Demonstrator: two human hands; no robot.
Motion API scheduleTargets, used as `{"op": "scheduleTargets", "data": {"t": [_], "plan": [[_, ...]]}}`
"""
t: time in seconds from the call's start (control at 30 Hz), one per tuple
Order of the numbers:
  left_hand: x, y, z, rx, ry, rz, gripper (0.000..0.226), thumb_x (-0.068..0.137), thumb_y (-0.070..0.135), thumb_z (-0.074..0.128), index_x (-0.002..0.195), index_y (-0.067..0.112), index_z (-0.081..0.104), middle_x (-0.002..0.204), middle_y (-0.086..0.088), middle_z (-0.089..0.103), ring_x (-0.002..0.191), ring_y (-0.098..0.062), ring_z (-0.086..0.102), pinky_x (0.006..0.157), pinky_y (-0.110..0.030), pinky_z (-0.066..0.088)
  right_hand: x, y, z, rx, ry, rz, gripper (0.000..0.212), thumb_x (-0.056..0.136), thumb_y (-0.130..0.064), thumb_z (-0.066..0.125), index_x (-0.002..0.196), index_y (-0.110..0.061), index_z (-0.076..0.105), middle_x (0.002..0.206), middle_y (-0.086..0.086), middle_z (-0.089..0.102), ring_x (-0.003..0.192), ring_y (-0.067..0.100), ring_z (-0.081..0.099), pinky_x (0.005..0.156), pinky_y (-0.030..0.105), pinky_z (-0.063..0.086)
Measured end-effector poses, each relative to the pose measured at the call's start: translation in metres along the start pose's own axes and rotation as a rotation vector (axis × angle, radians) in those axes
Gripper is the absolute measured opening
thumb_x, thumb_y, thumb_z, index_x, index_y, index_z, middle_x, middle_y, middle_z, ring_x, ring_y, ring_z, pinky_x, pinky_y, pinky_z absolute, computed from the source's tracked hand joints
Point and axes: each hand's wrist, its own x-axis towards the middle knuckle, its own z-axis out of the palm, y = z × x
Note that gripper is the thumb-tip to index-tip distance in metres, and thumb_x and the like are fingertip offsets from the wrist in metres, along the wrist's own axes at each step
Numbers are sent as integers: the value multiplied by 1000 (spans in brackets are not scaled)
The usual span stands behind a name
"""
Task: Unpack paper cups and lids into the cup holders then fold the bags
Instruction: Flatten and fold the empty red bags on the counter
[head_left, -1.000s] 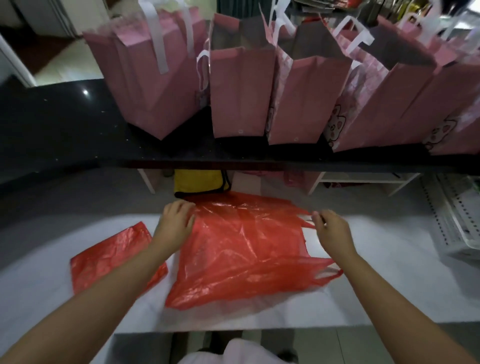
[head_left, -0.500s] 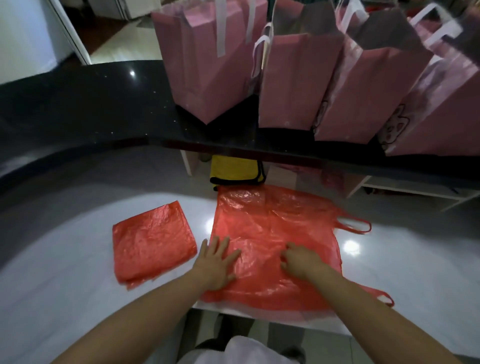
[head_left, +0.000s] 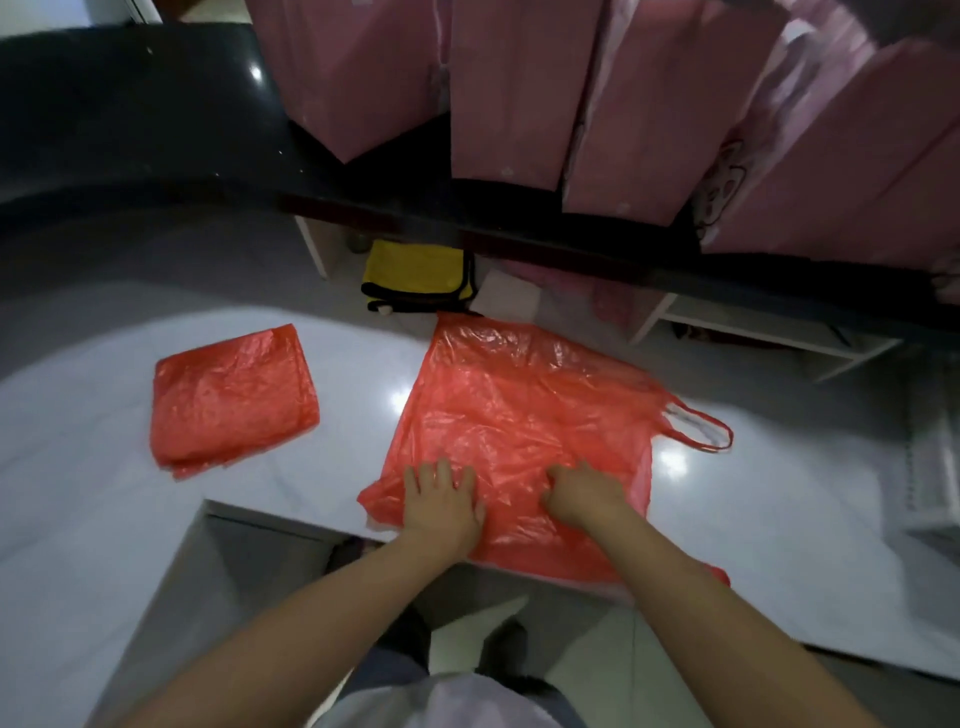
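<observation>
Hands flat on the spread red bag (head_left: 519, 415), white counter (head_left: 104, 493).
I see my left hand (head_left: 441, 501) pressing open-fingered; right hand (head_left: 584, 493) fingers look curled, grip unclear. Folded red bag (head_left: 231, 395) lies well left.

1. Spread-out red plastic carrier bag (head_left: 519, 415): I see thin, semi-transparent film, crinkled, glossy w/ highlights.
2. Folded red plastic bag (head_left: 231, 397) to its left: same thin film, fine wrinkles, slight sheen.
3. White countertop (head_left: 93, 467): smooth, polished, I see lamp reflections on it.
4. Black raised counter ledge (head_left: 130, 119): glossy, stone-like w/ tiny specks.
5. Pink paper bags (head_left: 519, 93) on the ledge: matt, stiff paper, creased at folds.
6. Yellow cloth w/ black edging (head_left: 415, 273): soft, matt fabric.
</observation>
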Motion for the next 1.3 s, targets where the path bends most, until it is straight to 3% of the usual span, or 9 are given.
{"op": "scheduleTargets", "data": {"t": [0.17, 0.33, 0.47, 0.57, 0.7, 0.87, 0.97, 1.1, 1.3], "plan": [[6, 54, 12, -344, -115, -169, 75, 97, 69, 19, 160, 31, 5, 167, -18, -13, 152, -41, -15, 116, -61, -19, -15, 38, 27, 149, 26, 31, 52, 98, -50, 40, 143, -25, 48, 141, 16, 56, 126, 36, 56, 104, 44, 45], [21, 53, 9, -108, -197, 36, 94, 89, 76, 41, 158, 39, -11, 163, -12, -30, 149, -40, -28, 112, -64, -24, -38, 53, 61, 261, 74, 69, 48, 96, -47, 42, 136, -21, 51, 132, 16, 62, 120, 36, 60, 97, 42, 48], [44, 27, -16, 141, -192, 367, 82, 93, 55, 55, 158, 46, 6, 168, -8, -16, 153, -36, -16, 118, -65, -10, -55, 42, 83, 311, 148, 4, 36, 98, -41, 46, 117, -15, 63, 118, 19, 67, 110, 38, 65, 88, 41, 52], [57, 15, -34, 257, -59, 517, 58, 102, 31, 44, 155, 44, 26, 169, -6, 7, 155, -34, -3, 123, -59, -5, -65, 17, 98, 349, 220, -32, 32, 98, -36, 46, 103, -12, 67, 107, 19, 70, 100, 39, 66, 78, 40, 50], [40, 13, -22, 136, 122, 417, 48, 101, 29, 39, 149, 33, 40, 159, -9, 31, 150, -32, 20, 123, -52, 12, -65, -15, 94, 415, 305, -31, 31, 101, -36, 41, 90, -14, 60, 97, 15, 69, 91, 38, 66, 68, 36, 43], [18, 4, 6, 15, 63, 286, 56, 105, 43, 31, 158, 30, 23, 167, -15, 8, 154, -37, 2, 123, -57, 4, -44, -27, 67, 463, 427, -17, 22, 101, -30, 39, 93, -17, 55, 99, 10, 65, 92, 34, 63, 69, 35, 41], [20, 4, 0, -1, 160, 248, 57, 106, 45, 27, 159, 27, 22, 168, -14, 8, 154, -39, 2, 124, -56, 2, -27, -27, 47, 468, 564, -76, 27, 103, -26, 41, 112, -13, 62, 113, 8, 63, 106, 30, 58, 87, 40, 47], [48, 17, -18, -113, 247, 364, 55, 107, 37, 26, 160, 21, 21, 169, -10, 10, 156, -28, 0, 126, -50, 4, 5, -21, 27, 480, 631, -61, 41, 106, -25, 41, 145, -16, 51, 156, 9, 41, 147, 28, 32, 120, 44, 27], [103, 39, -10, -97, 205, 381, 57, 108, 37, 21, 162, 24, 9, 170, 1, 0, 156, -18, -10, 125, -47, -5, 60, -10, 28, 407, 484, -115, 52, 109, -37, 24, 161, -31, 17, 170, -3, 3, 156, 17, -7, 126, 43, -5]]}}
